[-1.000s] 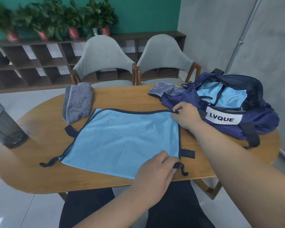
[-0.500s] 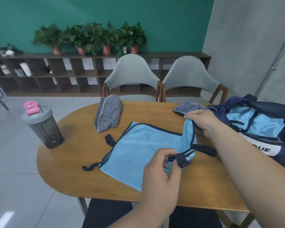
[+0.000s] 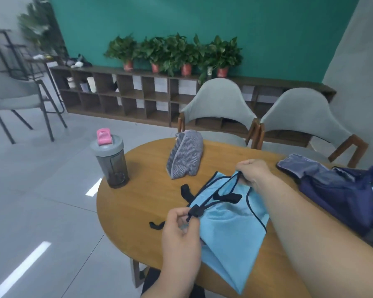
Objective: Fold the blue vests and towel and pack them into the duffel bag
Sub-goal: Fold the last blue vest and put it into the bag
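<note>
Vest (image 3: 228, 220) lifted further off table (image 3: 138, 190) | left hand (image 3: 179, 235) pinches near corner | right hand (image 3: 253, 172) pinches far corner

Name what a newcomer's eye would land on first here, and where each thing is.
The light blue vest stands out first, gripped by the left hand and right hand above the table's near side. Behind it lies a striped towel, with a grey bottle at the table's left edge. The navy duffel bag sits at the right.

The table (image 3: 129, 216) is bare on the left, between the bottle (image 3: 112, 162) and the vest (image 3: 230, 222). The towel (image 3: 185, 157) sits at the back. The bag (image 3: 336, 196) fills the right side.
</note>
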The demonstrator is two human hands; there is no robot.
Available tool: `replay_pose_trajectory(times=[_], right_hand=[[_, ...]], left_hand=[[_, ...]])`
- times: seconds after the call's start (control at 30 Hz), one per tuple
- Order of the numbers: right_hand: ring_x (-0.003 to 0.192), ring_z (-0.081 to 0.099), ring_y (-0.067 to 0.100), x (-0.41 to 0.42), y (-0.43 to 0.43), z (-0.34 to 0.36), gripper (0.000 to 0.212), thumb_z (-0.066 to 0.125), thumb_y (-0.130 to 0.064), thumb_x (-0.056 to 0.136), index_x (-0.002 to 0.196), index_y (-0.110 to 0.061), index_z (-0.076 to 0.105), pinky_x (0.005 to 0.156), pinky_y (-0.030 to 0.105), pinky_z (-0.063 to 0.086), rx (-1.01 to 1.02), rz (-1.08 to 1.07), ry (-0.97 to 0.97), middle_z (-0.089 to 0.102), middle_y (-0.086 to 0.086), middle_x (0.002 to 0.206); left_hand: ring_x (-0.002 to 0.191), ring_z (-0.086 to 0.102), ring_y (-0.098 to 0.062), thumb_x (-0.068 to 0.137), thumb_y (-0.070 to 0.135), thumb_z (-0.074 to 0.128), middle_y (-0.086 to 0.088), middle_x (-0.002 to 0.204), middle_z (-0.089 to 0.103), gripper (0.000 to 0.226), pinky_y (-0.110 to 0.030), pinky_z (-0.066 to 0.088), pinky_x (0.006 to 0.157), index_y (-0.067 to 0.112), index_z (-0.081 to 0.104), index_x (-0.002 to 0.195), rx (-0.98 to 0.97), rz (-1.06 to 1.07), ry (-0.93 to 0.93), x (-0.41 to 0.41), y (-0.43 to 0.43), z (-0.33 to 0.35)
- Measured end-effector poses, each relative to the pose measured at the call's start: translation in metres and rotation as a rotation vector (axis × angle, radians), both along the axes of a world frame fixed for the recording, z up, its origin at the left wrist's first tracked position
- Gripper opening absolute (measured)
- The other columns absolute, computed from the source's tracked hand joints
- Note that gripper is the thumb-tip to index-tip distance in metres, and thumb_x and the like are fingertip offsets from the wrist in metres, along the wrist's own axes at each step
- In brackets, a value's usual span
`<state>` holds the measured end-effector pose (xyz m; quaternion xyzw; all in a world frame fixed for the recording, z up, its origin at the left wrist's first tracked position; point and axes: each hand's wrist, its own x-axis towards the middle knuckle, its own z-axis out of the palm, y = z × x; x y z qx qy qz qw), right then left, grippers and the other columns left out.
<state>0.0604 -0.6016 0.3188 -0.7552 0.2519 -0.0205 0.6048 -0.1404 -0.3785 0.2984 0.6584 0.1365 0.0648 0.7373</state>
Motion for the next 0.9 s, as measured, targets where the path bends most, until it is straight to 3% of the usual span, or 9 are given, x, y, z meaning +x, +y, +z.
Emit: replay_pose_trajectory(times=[0.1,0.2,0.27,0.4,0.47,0.57,0.77,0.83,0.9], right_hand=[[0.076,0.074,0.025,0.008,0.022,-0.023,0.002,0.065,-0.006,0.099,0.1,-0.007,0.065,0.089,0.047,0.063,0.063,-0.003,0.029,0.071,0.012,0.093],[0.081,0.075,0.022,0.002,0.034,-0.05,0.027,0.057,-0.009,0.101,0.128,-0.011,0.06,0.086,0.043,0.063,-0.036,0.043,-0.056,0.075,0.007,0.098],[0.088,0.074,0.017,-0.013,0.036,-0.058,0.03,0.049,-0.007,0.104,0.132,-0.016,0.056,0.083,0.037,0.061,-0.143,0.083,-0.16,0.075,0.002,0.102],[0.102,0.07,0.01,-0.033,0.029,-0.067,0.035,0.047,-0.005,0.104,0.135,-0.017,0.058,0.098,0.04,0.056,-0.288,0.148,-0.256,0.072,-0.004,0.115],[0.108,0.066,0.01,-0.045,0.022,-0.069,0.035,0.05,-0.007,0.102,0.134,-0.018,0.061,0.093,0.032,0.055,-0.4,0.146,-0.246,0.07,-0.005,0.119],[0.105,0.06,0.01,-0.07,0.006,-0.072,0.034,0.053,-0.01,0.102,0.134,-0.017,0.061,0.074,0.018,0.044,-0.536,0.118,-0.187,0.067,-0.002,0.12],[0.089,0.063,0.009,-0.101,-0.041,-0.064,0.032,0.07,-0.014,0.093,0.123,-0.023,0.066,0.079,0.027,0.046,-0.732,0.09,-0.157,0.068,-0.004,0.11],[0.097,0.061,0.016,-0.105,-0.062,-0.061,0.034,0.074,-0.02,0.09,0.123,-0.027,0.067,0.081,0.034,0.052,-0.898,0.079,-0.163,0.061,-0.006,0.107],[0.108,0.054,0.023,-0.106,-0.081,-0.06,0.039,0.075,-0.031,0.09,0.129,-0.029,0.066,0.087,0.039,0.053,-1.027,0.122,-0.112,0.055,-0.005,0.109]], left_hand=[[0.078,0.07,-0.02,0.1,0.024,0.062,-0.003,0.089,0.072,0.006,-0.051,0.062,0.08,0.023,0.064,0.105,0.067,0.085,0.118,0.015,0.019,-0.02],[0.082,0.07,-0.024,0.1,0.024,0.059,-0.006,0.091,0.069,0.004,-0.055,0.062,0.081,0.023,0.06,0.104,0.105,0.114,0.188,0.026,0.031,-0.035],[0.082,0.07,-0.025,0.101,0.025,0.059,-0.004,0.09,0.068,0.004,-0.056,0.062,0.079,0.023,0.059,0.104,0.133,0.108,0.181,0.034,0.035,-0.04],[0.077,0.068,-0.024,0.1,0.024,0.062,-0.005,0.084,0.066,0.009,-0.054,0.063,0.077,0.022,0.058,0.107,0.138,0.101,0.193,0.051,0.039,-0.048],[0.072,0.065,-0.02,0.099,0.021,0.066,-0.005,0.082,0.065,0.012,-0.046,0.061,0.073,0.02,0.056,0.107,0.152,0.095,0.184,0.06,0.039,-0.049],[0.069,0.061,-0.019,0.097,0.02,0.07,-0.01,0.083,0.065,0.019,-0.033,0.046,0.064,0.021,0.052,0.102,0.268,0.073,0.111,0.081,0.036,-0.048],[0.076,0.065,-0.011,0.098,0.019,0.07,0.001,0.083,0.067,0.02,-0.023,0.043,0.067,0.019,0.051,0.103,0.458,-0.039,-0.028,0.124,0.025,-0.047],[0.075,0.065,-0.008,0.098,0.02,0.072,0.002,0.081,0.068,0.02,-0.017,0.042,0.064,0.018,0.052,0.104,0.489,-0.029,-0.053,0.129,0.025,-0.051],[0.074,0.066,-0.01,0.097,0.023,0.073,0.003,0.08,0.069,0.021,-0.022,0.043,0.065,0.021,0.053,0.103,0.505,-0.022,-0.072,0.13,0.024,-0.055]])
